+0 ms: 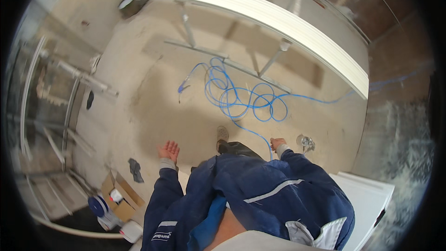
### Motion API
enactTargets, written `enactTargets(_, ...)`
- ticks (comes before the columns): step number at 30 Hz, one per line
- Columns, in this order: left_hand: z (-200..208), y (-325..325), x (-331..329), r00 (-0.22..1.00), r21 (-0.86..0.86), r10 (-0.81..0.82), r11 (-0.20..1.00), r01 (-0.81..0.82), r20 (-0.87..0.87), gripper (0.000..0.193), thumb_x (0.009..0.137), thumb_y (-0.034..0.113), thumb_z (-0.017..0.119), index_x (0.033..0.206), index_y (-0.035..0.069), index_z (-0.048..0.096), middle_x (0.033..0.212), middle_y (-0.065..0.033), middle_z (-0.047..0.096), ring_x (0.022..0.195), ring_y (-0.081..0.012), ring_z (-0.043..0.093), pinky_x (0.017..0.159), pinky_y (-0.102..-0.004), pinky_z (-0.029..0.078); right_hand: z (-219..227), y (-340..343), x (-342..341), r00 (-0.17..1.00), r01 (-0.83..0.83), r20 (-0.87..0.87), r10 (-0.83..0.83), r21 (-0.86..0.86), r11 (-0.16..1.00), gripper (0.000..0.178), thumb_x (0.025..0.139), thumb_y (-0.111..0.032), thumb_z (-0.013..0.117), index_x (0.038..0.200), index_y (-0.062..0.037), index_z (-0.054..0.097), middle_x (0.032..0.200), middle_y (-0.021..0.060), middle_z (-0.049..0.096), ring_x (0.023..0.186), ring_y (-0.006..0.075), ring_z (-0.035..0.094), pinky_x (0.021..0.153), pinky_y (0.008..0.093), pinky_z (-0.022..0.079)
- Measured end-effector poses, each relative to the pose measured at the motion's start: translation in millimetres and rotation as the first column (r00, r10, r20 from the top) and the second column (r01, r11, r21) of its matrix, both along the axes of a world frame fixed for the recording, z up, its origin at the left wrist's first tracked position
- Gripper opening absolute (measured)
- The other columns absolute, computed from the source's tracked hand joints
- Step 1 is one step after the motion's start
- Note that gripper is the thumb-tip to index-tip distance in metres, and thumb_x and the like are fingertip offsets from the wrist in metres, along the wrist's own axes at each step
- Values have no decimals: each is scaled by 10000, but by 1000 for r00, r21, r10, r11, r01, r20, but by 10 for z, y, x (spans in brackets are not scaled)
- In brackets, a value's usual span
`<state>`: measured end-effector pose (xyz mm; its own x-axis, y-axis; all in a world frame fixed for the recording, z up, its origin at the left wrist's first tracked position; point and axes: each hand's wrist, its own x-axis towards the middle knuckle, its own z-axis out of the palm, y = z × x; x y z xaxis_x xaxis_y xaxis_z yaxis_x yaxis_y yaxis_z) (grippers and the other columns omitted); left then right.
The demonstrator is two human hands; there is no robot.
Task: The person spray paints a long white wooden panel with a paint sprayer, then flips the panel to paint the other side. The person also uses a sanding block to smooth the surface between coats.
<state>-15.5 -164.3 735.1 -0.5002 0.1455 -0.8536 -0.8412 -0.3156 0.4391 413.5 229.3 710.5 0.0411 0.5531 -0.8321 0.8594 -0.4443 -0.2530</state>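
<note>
My left hand (169, 150) is held out over the floor with the palm turned up. Its fingers are spread, and nothing lies in it. My right hand (278, 144) has its fingers curled in; whether anything is inside them is hidden. Just left of that hand runs a thin blue hose (253, 132), which passes down toward my jacket. Most of the hose lies in loose loops on the floor ahead. At its far left end is a small blue fitting (183, 86). My shoe (222, 134) shows between the two hands.
A long cream panel (260, 10) rests on a metal stand (232, 63) across the far side. Metal racks (28, 97) stand at left. An open cardboard box (125, 209), a grey rag (135, 170) and a white slab (362, 195) are near me. Crumpled clear plastic (305, 143) lies right.
</note>
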Motion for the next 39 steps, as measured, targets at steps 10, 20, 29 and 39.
enactTargets(10, 780, 2492, -1856, 991, 349, 18, 937, 29, -131, 1171, 825, 921, 391, 1556, 8, 322, 1609, -175, 348, 1480, -367, 342, 1208, -560, 305, 28, 644, -522, 752, 607, -285, -595, -54, 793, 908, 954, -792, 363, 1266, 5, 667, 1006, 132, 738, 847, 258, 697, 700, 388, 551)
enactTargets(20, 987, 5223, -3695, 971, 610, -143, 758, 231, -191, 1214, 825, 927, 376, 1597, 1, 228, 1685, -194, 190, 1556, -385, 179, 1246, -573, 183, 132, 1386, -2411, 61, 750, -536, -842, -532, 393, 991, 897, -874, 346, 1282, 5, 598, 1137, 157, 661, 1018, 325, 634, 859, 489, 521)
enactTargets(29, 552, 7067, -5019, 992, 544, -123, 832, 108, -8, 1120, 879, 903, 172, 1642, 85, 112, 1706, -194, 97, 1569, -393, 122, 1255, -606, 131, -96, 3279, -3966, -423, 772, -624, -657, -628, 99, 788, 1057, -641, 284, 1575, -48, 316, 1585, 167, 413, 1456, 364, 401, 1189, 508, 345)
enactTargets(39, -10, 7590, -5222, 983, 587, -177, 792, 169, -44, 591, 1022, 545, 444, 1347, 85, 624, 1401, -96, 627, 1303, -300, 572, 1106, -513, 460, -213, 4686, -4958, -667, 707, -675, -314, -707, 17, 695, 1003, -629, 479, 1427, -79, 505, 1486, 137, 519, 1315, 341, 541, 1086, 531, 477)
